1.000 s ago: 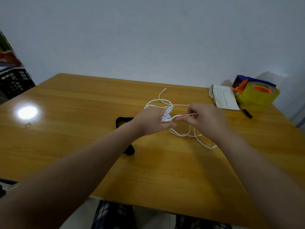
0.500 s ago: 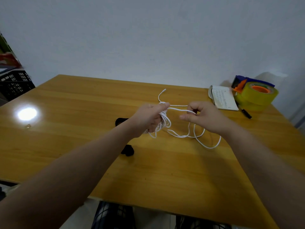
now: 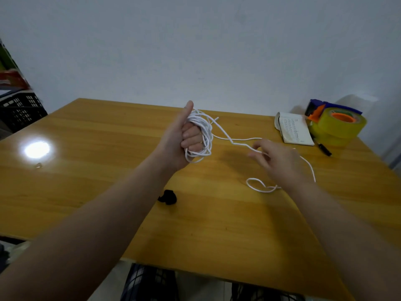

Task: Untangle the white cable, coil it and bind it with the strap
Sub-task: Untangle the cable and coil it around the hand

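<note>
White cable (image 3: pixel 201 135) sat mostly gathered as a bundle of loops round the curled fingers of the left hand (image 3: pixel 184 137), which was raised above the worktop (image 3: pixel 108 170) with its thumb pointing up, toward 12 o'clock. The loops hung with their long axis running roughly 12 to 6. From that bundle a single free strand ran out toward 3 to 4 o'clock, kinked partway, and reached the right hand (image 3: pixel 275 159). That hand hovered low over the wood with its fingers loosely bent and, as far as the blur allowed, pinched the strand lightly at the fingertips. Beyond the right hand the uncoiled remainder lay slack on the worktop, with one small loop at about 6 o'clock of the fingers, passing under the wrist, and a longer arc curving away at 3 to 4 o'clock. The hands were apart, the strand between them slightly slack rather than taut. By my judgement the coming move turned on this line, since the spare length lay wholly on the right hand's side, so that hand would feed it back toward 9 o'clock onto the bundle. A small black strap (image 3: pixel 167 197) lay on the wood at about 6 o'clock of the left hand, just beside the left forearm, untouched. It was nearer that arm than the right.
</note>
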A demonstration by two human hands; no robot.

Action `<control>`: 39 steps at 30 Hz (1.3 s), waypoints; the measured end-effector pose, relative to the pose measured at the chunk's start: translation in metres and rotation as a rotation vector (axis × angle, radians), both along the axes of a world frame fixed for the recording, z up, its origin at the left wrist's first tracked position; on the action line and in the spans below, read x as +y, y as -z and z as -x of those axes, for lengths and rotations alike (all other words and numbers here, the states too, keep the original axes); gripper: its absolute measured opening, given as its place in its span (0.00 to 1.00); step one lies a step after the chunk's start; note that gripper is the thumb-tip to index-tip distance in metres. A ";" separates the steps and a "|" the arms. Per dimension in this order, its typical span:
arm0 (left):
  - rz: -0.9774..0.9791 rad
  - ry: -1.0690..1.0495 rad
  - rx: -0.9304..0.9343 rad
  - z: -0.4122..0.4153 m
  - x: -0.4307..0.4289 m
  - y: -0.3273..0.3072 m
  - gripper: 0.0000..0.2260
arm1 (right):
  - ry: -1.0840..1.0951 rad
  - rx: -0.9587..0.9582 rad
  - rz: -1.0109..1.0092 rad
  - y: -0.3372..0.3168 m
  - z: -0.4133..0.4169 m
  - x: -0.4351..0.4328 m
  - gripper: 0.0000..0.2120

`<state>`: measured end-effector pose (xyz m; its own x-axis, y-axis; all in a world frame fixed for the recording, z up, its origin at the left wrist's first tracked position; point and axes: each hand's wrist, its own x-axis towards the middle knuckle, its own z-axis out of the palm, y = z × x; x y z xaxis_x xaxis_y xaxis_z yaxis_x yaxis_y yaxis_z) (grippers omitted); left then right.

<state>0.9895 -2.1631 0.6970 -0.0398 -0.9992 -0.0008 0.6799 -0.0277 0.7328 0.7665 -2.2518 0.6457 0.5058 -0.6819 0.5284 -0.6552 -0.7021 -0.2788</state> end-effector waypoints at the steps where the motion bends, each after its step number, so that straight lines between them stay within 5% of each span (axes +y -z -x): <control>1: -0.005 -0.014 0.026 0.002 -0.001 0.001 0.28 | -0.006 0.017 0.115 0.003 -0.005 0.004 0.17; 3: -0.009 -0.017 0.051 0.005 -0.002 0.003 0.27 | 0.095 0.038 0.165 0.006 -0.016 0.006 0.19; 6: -0.026 0.026 0.008 0.013 -0.001 0.009 0.22 | 0.309 0.166 -0.229 0.006 -0.030 0.000 0.20; 9: -0.049 0.029 -0.069 0.023 0.002 0.016 0.18 | 0.288 0.308 -0.495 0.009 -0.040 0.000 0.22; 17: -0.161 -0.226 -0.137 0.011 -0.005 0.014 0.17 | -0.103 0.622 -0.414 0.015 -0.046 0.029 0.10; 21: -0.212 -0.308 -0.263 0.006 -0.016 0.023 0.24 | -0.204 0.675 -0.248 0.005 -0.053 0.038 0.13; 23: -0.232 -0.345 -0.452 0.008 -0.016 0.026 0.25 | -0.248 0.643 -0.166 0.002 -0.057 0.040 0.12; 26: -0.241 -0.284 -0.775 0.013 -0.018 0.033 0.40 | -0.291 0.510 -0.084 -0.004 -0.060 0.043 0.10; 30: 0.012 -0.315 -1.303 0.009 -0.015 0.050 0.24 | -0.347 0.241 -0.229 -0.010 -0.060 0.036 0.09; 35: 0.348 -0.156 -1.942 0.002 -0.009 0.054 0.33 | -0.290 -0.020 -0.521 -0.021 -0.052 0.030 0.11; 39: 0.518 -0.150 -2.241 0.005 -0.012 0.047 0.27 | -0.308 -0.133 -0.659 -0.030 -0.044 0.025 0.14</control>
